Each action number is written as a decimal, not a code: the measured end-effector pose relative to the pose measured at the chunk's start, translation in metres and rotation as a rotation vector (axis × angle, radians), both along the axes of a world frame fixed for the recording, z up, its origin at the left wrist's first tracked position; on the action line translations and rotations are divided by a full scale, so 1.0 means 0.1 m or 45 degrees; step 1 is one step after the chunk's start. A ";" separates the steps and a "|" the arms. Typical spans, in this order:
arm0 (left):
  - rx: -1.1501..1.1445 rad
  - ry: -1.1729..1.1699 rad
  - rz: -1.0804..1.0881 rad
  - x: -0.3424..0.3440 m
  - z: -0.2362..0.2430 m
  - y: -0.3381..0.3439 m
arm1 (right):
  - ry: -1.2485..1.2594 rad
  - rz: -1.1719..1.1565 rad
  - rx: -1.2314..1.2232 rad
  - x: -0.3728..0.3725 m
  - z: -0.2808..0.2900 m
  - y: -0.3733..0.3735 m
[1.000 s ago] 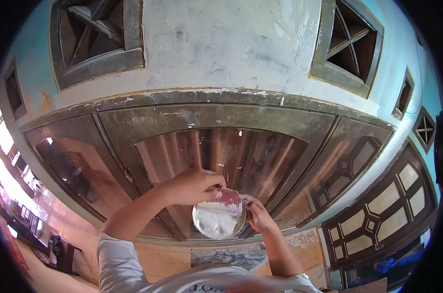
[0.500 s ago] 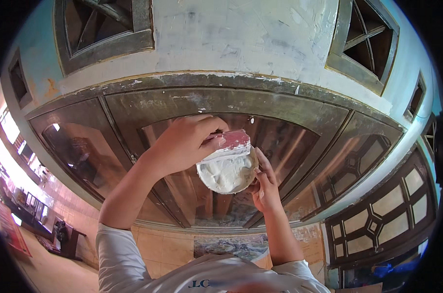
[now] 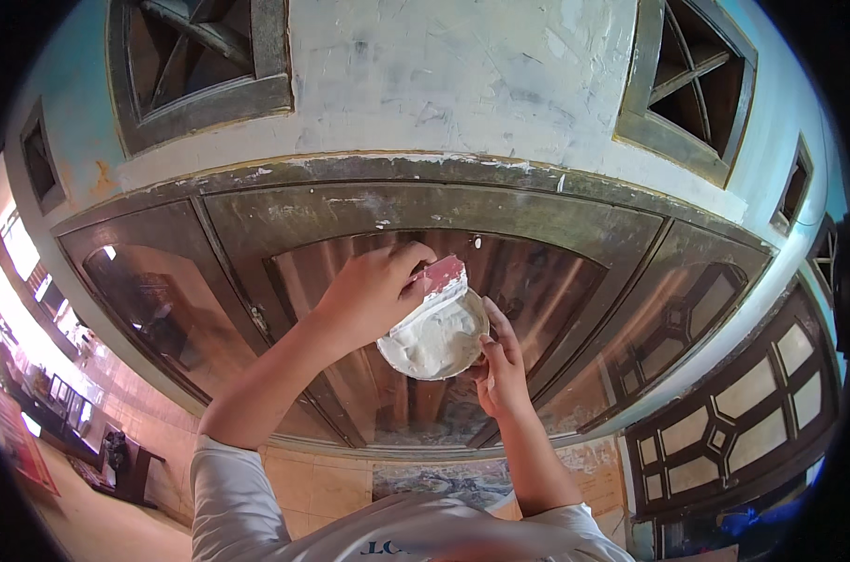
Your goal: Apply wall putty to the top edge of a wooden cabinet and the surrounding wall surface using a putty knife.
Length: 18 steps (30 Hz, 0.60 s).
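My left hand (image 3: 376, 288) is closed on a flat red putty scraper (image 3: 447, 273), whose lower edge is coated in white. The scraper tilts over the left and far rim of a round shallow bowl (image 3: 429, 377). Smooth white putty (image 3: 440, 341) lies inside, with a hollow and ridges in its surface. My right hand (image 3: 502, 373) grips the bowl from its right side, with the thumb at the rim and fingers behind it. The left fingertips are partly hidden behind the scraper.
Close ahead stands a dark wooden door frame (image 3: 425, 199) with glossy panels and white smears. Above it is a patchy whitish wall (image 3: 453, 84) between lattice vents (image 3: 692, 80). A wooden lattice door (image 3: 732, 412) is at right, and dark furniture (image 3: 116, 459) at lower left.
The scraper has turned, its right end now higher, and shifted toward the bowl's left rim. My left hand and forearm have swung right. The right hand keeps its hold on the bowl.
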<state>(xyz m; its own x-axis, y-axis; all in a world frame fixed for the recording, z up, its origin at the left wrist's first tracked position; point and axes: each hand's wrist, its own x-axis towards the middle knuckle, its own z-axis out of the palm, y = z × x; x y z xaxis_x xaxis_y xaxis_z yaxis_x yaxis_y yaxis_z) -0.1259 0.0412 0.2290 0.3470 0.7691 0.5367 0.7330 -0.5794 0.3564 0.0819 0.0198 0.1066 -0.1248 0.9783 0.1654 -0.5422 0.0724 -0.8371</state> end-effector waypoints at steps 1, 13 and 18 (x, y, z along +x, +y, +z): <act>-0.026 0.052 0.000 0.00 -0.02 0.01 | 0.006 0.031 0.003 0.03 -0.07 0.02; -0.067 0.153 -0.026 -0.06 -0.02 0.02 | -0.009 -0.025 -0.025 0.05 -0.18 0.08; -0.117 0.196 -0.012 -0.02 -0.15 0.00 | 0.001 -0.021 -0.001 -0.01 -0.18 0.08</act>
<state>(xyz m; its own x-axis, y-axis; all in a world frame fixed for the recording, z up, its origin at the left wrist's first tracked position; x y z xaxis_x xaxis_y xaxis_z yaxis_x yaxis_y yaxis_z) -0.1278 0.0413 0.2137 0.4273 0.8088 0.4041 0.7777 -0.5567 0.2919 0.0811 0.0282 0.0881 -0.1087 0.9803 0.1648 -0.5416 0.0806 -0.8368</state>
